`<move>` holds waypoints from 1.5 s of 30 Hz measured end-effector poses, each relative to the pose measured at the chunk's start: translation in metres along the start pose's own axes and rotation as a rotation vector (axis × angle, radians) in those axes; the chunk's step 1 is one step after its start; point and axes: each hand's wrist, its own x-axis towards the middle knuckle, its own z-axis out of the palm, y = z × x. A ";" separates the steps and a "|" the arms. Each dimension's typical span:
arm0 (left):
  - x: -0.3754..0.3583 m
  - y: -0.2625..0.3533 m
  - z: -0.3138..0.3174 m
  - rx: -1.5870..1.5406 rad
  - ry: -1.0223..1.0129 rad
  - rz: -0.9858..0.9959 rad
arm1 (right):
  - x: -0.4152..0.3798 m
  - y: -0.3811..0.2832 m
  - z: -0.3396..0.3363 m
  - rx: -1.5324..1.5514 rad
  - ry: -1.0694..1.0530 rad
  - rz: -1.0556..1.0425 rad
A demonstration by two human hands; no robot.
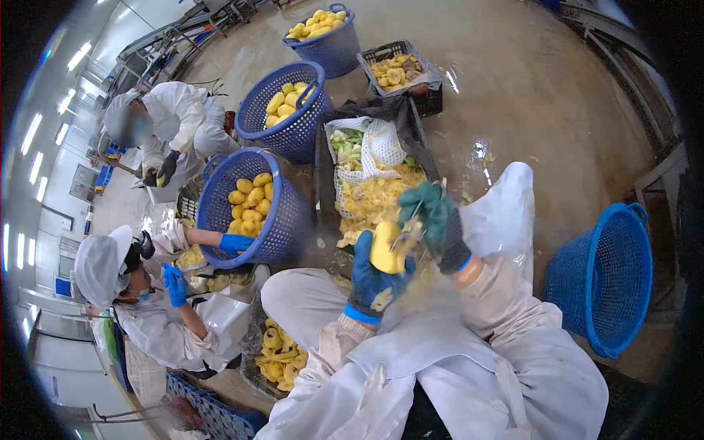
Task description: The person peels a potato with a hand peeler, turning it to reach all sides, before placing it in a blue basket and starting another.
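Observation:
In front of my lap, my left hand, in a blue glove, is wrapped round a yellow peeled potato. My right hand, in a dark green glove, is closed on a metal peeler, whose frame lies against the potato's right side. Motion blurs the blade and part of the right hand, and the peeler's handle is mostly hidden by the fingers. Just beyond both hands, yellow peelings fill a black-lined crate, along with green scraps and white foam netting.
Blue baskets of yellow potatoes stand ahead and to the left. An empty-looking blue basket is at my right. Two co-workers in white sit on the left, one with a blue-gloved hand at a basket. A crate of peelings lies beside my left leg.

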 end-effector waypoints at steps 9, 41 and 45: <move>0.003 0.004 -0.010 0.097 0.003 -0.129 | 0.065 0.012 -0.048 0.113 0.194 -0.173; 0.004 0.009 0.003 0.147 0.106 -0.067 | 0.072 0.027 -0.060 0.051 0.199 -0.115; 0.007 -0.004 0.011 -0.015 0.149 0.109 | 0.019 -0.004 -0.016 0.055 0.149 -0.094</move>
